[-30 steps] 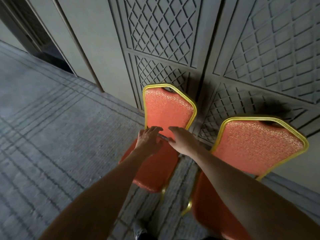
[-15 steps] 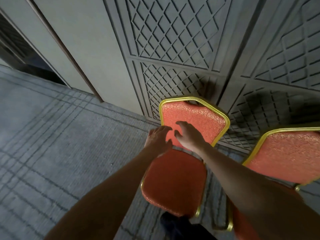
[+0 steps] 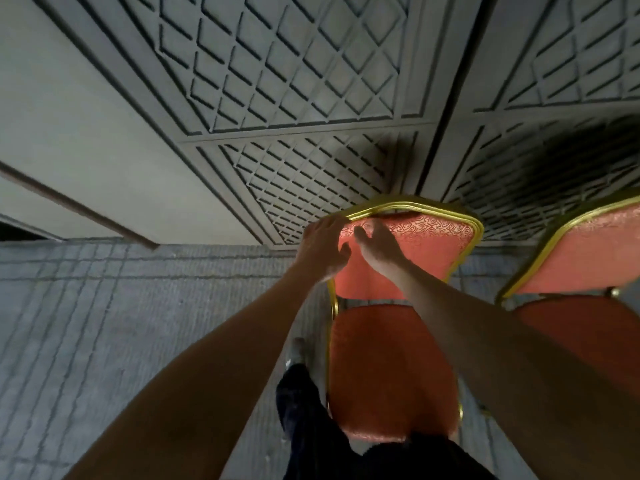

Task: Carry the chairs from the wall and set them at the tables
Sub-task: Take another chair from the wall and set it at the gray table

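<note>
A red upholstered chair (image 3: 427, 252) with a gold metal frame stands against the patterned wall, its seat facing me. Both my arms reach out to the top left part of its backrest. My left hand (image 3: 323, 249) lies with straight fingers at the upper left corner of the gold frame. My right hand (image 3: 379, 249) is spread open over the red backrest fabric just right of it. Neither hand has fingers curled round the frame. A second identical chair (image 3: 588, 258) stands to the right, partly cut off by the frame edge.
The grey panelled wall (image 3: 277, 81) with diamond relief runs right behind both chairs. Grey striped carpet (image 3: 104, 323) spreads to the left. My dark trouser leg and shoe (image 3: 298, 375) stand just left of the near chair's seat.
I have stepped closer to the left chair. Both hands have risen from the lower backrest to its top left corner. The second chair has slid toward the right edge.
</note>
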Demonstrator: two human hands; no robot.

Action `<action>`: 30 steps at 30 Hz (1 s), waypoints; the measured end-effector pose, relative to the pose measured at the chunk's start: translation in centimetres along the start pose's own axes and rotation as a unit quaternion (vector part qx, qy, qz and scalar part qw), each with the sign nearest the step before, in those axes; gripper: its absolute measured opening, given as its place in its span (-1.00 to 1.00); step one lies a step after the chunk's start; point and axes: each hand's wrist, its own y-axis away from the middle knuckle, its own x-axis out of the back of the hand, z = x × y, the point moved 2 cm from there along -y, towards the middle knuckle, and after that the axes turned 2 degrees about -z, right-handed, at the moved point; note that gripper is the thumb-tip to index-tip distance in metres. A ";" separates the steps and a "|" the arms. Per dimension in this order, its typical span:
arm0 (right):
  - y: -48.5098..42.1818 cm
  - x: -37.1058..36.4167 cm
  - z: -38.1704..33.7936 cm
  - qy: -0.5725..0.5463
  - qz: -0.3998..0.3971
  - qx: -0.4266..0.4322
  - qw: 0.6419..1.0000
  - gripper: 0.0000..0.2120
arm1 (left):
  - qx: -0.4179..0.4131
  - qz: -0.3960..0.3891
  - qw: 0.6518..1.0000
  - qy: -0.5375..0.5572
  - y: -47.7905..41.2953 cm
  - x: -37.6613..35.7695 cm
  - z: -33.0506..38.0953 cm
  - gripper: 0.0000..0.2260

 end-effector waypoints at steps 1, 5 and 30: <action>-0.9 -0.6 -0.2 -0.039 0.044 -0.037 0.998 -0.46 | -0.030 -0.008 0.999 -0.005 -1.9 -0.3 -0.7 -0.50; -3.9 -1.7 -1.2 -0.251 0.202 -0.146 0.935 -0.51 | -0.095 -0.047 0.994 0.018 -7.0 -2.2 -2.2 -0.49; 10.9 -11.1 -7.6 -0.125 0.518 -0.294 0.794 -0.45 | -0.392 -0.226 0.887 0.091 -1.3 2.0 -3.1 -0.72</action>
